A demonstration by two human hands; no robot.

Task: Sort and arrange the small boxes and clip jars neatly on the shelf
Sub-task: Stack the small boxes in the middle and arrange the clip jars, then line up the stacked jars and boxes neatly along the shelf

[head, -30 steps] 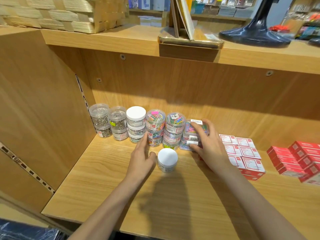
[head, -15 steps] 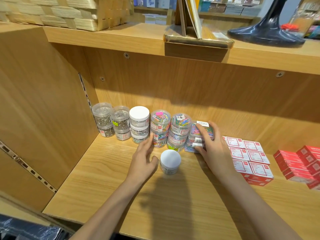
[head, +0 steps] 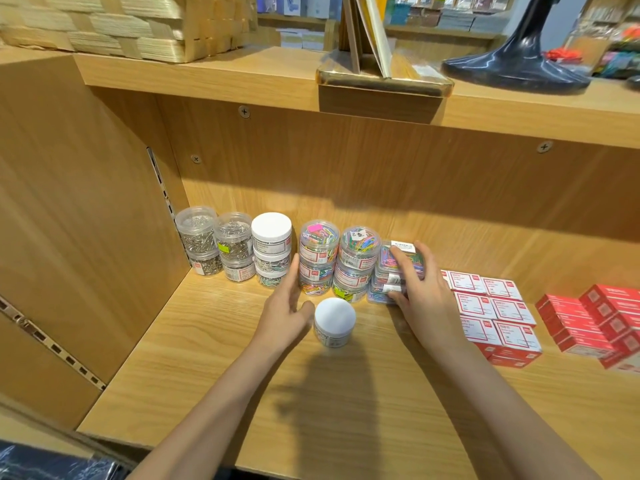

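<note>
Where the shelf (head: 207, 358) meets its left wall, you have two stacks of clear jars (head: 214, 240) filled with silver clips, two jars high, touching one another. Next stands a stack topped by a white-lidded jar (head: 272, 237), then two stacks of jars of coloured clips (head: 337, 258), also two high. Your left hand (head: 284, 306) rests open just in front of this row, fingers straight and reaching up between the white-lidded stack and the first coloured stack, the fingertips against the coloured jars. Just right of that hand, its thumb beside it, a lone white-capped jar (head: 334, 322) stands upright in front of the row. Further right, your right hand (head: 420, 292) grips a stack of clear flat boxes (head: 388, 275) holding coloured clips, fingers over the top box and thumb at the bottom, pressed up to the coloured jars. Beyond it lie white-and-red small boxes (head: 498, 313) in rows, then red boxes (head: 595, 320) near the right edge.
</note>
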